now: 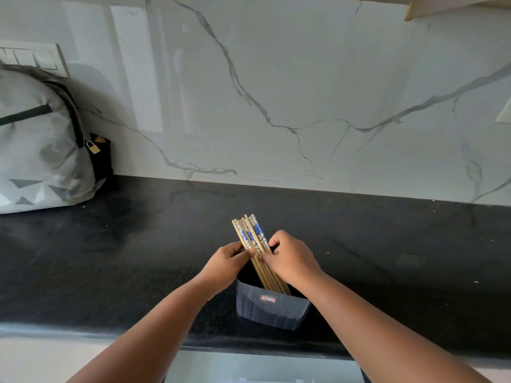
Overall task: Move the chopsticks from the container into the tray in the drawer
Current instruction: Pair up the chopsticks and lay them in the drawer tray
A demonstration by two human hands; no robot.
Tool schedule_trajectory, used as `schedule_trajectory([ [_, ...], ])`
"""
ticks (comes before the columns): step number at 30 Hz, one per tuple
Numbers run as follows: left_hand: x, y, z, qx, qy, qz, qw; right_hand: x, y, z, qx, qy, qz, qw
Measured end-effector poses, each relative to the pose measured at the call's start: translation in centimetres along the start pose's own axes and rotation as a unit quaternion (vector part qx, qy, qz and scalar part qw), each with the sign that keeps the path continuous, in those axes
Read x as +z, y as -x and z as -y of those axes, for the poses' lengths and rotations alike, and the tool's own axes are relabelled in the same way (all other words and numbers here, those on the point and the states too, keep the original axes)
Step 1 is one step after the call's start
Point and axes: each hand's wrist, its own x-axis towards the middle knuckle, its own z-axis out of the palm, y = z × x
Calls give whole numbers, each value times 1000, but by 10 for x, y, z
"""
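I've got both hands on the chopsticks point(253, 239) now, low centre of the frame. Left hand point(225, 262) pinches the bundle from the left, right hand point(290, 258) closes on it from the right, fingers curled across the shafts; my read is that two hands keep the loose sticks gathered so none splay. Both forearms rise from the bottom edge and converge, wrists bent slightly inward. The bundle leans up and to the left, blue-patterned ends on top, tips still down inside the dark blue container point(269, 308) just beneath the hands, on the black table point(110, 258). At the bottom edge, a pale strip, possibly the drawer; I can't tell. Far left, a grey backpack point(38, 139) against the marble wall point(304, 92).
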Motion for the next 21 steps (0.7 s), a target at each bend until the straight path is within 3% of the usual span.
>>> schedule_trajectory([
  [11, 4, -3, 8, 7, 72, -12, 997, 7, 8, 3, -53, 109, -22, 992],
  [21, 7, -4, 11, 6, 97, -10, 995, 11, 4, 10, -21, 138, -16, 990],
])
